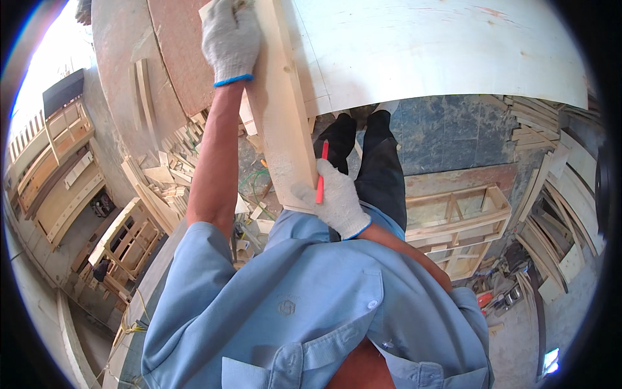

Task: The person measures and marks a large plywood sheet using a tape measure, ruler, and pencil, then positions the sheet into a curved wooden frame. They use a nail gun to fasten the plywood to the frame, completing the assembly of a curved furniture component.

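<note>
Plank's (280, 97) far end under left glove (230, 40)
</note>
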`<action>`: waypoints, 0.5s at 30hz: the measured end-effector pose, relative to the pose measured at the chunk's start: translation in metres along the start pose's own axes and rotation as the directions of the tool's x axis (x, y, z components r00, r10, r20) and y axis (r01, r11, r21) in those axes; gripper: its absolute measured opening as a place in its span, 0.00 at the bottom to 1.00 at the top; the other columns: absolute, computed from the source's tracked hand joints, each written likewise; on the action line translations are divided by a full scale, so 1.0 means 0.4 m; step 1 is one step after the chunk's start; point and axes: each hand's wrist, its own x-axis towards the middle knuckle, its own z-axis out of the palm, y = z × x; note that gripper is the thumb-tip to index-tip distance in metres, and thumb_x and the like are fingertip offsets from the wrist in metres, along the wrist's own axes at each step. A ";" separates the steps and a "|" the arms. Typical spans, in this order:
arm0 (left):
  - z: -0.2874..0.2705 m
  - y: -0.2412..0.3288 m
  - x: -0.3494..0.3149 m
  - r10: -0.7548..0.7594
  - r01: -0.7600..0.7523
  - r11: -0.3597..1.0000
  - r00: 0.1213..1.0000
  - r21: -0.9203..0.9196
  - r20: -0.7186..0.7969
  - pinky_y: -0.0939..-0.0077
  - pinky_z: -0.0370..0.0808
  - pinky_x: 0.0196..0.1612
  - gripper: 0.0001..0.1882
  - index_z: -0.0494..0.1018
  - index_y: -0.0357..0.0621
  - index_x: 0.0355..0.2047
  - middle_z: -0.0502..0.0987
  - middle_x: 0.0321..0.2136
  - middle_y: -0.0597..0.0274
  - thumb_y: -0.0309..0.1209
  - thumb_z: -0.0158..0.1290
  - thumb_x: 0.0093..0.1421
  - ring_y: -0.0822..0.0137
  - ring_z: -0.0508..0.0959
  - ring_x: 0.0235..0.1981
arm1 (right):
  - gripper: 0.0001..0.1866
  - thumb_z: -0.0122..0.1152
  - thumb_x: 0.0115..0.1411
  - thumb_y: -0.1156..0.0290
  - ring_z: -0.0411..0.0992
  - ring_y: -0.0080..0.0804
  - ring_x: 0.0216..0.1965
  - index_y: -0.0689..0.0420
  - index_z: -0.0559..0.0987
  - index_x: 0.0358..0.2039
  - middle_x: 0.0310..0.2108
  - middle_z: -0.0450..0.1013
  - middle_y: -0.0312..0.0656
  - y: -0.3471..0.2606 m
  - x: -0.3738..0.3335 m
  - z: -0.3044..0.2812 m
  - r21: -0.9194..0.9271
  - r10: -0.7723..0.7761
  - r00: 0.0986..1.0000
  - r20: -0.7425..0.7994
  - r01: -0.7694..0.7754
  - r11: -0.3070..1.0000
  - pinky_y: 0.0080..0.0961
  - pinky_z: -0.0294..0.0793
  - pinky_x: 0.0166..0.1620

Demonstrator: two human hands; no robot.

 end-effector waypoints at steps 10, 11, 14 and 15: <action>-0.112 -0.080 -0.188 -0.643 0.628 0.254 0.678 -0.736 0.357 0.68 0.72 0.56 0.22 0.73 0.34 0.54 0.77 0.50 0.52 0.40 0.47 0.70 0.63 0.76 0.52 | 0.22 0.69 0.55 0.53 0.77 0.54 0.26 0.61 0.76 0.36 0.21 0.74 0.53 -0.059 -0.009 -0.133 -0.264 -0.300 0.953 0.033 0.298 0.917 0.45 0.76 0.29; -0.138 -0.102 -0.216 -0.620 0.603 -0.019 0.619 -0.798 0.482 0.68 0.73 0.54 0.21 0.74 0.36 0.52 0.78 0.48 0.55 0.41 0.48 0.70 0.65 0.77 0.50 | 0.22 0.69 0.54 0.54 0.77 0.54 0.26 0.61 0.77 0.36 0.21 0.74 0.53 -0.061 -0.007 -0.150 -0.281 -0.296 0.953 0.068 0.303 0.911 0.44 0.76 0.29; -0.186 -0.049 -0.259 -0.670 0.542 -0.246 0.504 -0.803 0.546 0.69 0.76 0.50 0.19 0.75 0.39 0.49 0.79 0.46 0.58 0.42 0.49 0.70 0.67 0.78 0.44 | 0.22 0.71 0.54 0.57 0.76 0.52 0.26 0.62 0.78 0.40 0.23 0.74 0.53 -0.067 0.012 -0.184 -0.289 -0.287 0.938 0.195 0.334 0.897 0.41 0.75 0.31; -0.191 -0.020 -0.273 -0.726 0.587 -0.217 0.437 -0.780 0.531 0.70 0.76 0.49 0.19 0.75 0.38 0.50 0.78 0.46 0.59 0.42 0.49 0.70 0.67 0.78 0.43 | 0.23 0.73 0.54 0.59 0.76 0.51 0.26 0.62 0.79 0.43 0.24 0.74 0.53 -0.068 0.017 -0.186 -0.288 -0.255 0.938 0.234 0.318 0.903 0.38 0.75 0.32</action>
